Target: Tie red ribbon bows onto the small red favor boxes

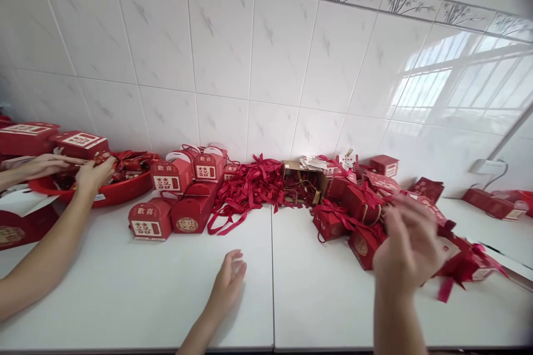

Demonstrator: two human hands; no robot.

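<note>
My left hand (228,284) hovers over the white table near its front, fingers loosely curved and thumb apart, with nothing in it. My right hand (406,247) is raised at the right, blurred by motion, with its fingers apart and nothing visible in them. Behind it lies a heap of red gift boxes (361,202), several tied with red ribbon bows. A pile of loose red ribbons (260,180) lies beyond my left hand, against the wall. To its left stand several red gift boxes (150,216) with white labels and ribbon handles.
At the left, a co-worker's hands (92,175) reach over a red basin (125,191) of wrapped red packets. Nearby are an open red box (25,222) and closed ones. An open cardboard box (293,166) stands by the tiled wall. A seam crosses the white table (237,327).
</note>
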